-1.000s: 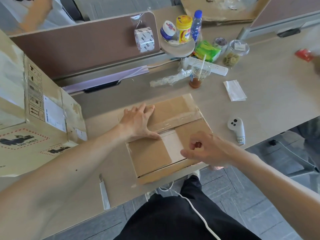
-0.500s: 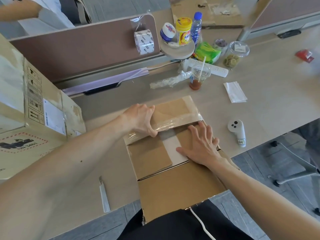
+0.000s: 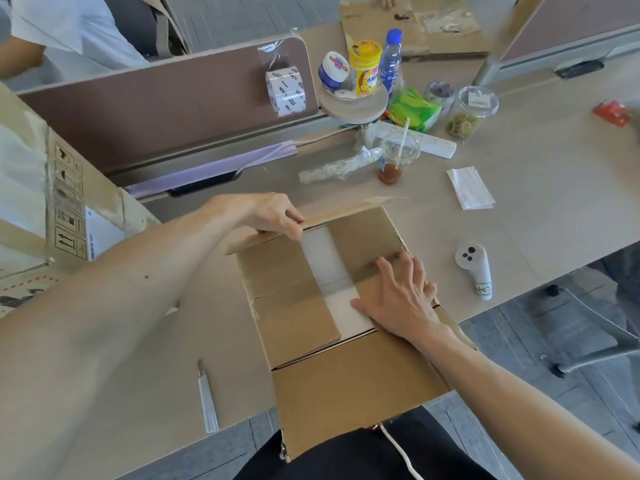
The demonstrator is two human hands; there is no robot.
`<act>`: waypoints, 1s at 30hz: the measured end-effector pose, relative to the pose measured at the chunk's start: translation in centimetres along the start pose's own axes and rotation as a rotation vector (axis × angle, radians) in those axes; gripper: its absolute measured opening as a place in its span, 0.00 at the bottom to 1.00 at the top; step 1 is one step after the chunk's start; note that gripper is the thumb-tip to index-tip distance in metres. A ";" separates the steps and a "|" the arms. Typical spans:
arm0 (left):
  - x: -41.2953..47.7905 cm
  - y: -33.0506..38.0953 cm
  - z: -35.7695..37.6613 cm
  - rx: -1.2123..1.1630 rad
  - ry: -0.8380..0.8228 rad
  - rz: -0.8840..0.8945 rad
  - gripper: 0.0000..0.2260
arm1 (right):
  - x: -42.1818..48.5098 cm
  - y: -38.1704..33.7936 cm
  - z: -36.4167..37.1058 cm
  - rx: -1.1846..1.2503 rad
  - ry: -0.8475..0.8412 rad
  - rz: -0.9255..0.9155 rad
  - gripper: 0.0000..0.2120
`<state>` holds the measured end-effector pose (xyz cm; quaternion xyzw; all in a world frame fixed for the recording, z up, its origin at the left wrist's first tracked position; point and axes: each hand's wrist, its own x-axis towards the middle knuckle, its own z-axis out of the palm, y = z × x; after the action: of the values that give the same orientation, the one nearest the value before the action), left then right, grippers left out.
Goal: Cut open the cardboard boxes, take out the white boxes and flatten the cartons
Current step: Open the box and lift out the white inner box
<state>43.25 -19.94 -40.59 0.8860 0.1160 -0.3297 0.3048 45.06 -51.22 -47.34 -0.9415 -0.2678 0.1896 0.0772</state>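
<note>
Now: left hand [image 3: 273,216] pinches carton [image 3: 346,382] 12 o'clock flap [image 3: 349,210]; right hand [image 3: 398,299] flat on 3 o'clock flap [image 3: 363,237]. Cardboard likely stiff, light; grip flap edges.

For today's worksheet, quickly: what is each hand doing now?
Left hand: grips the far flap of the brown cardboard box.
Right hand: open, pressed flat on the right inner flap.

The brown carton [image 3: 294,306] lies at the near edge of the desk [image 3: 519,237] before me. Outer flaps open: far flap raised, near flap overhanging. A white box [image 3: 325,258] shows between the inner flaps.
</note>
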 end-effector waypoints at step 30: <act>-0.3 1.7 13.2 0.031 0.567 -0.413 0.47 | 3.3 -2.4 -1.9 -0.196 -0.072 -0.017 0.30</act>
<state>36.92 -29.43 -47.50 0.9048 0.3675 -0.1271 0.1738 47.26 -47.53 -46.08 -0.9348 -0.2958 0.1954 -0.0233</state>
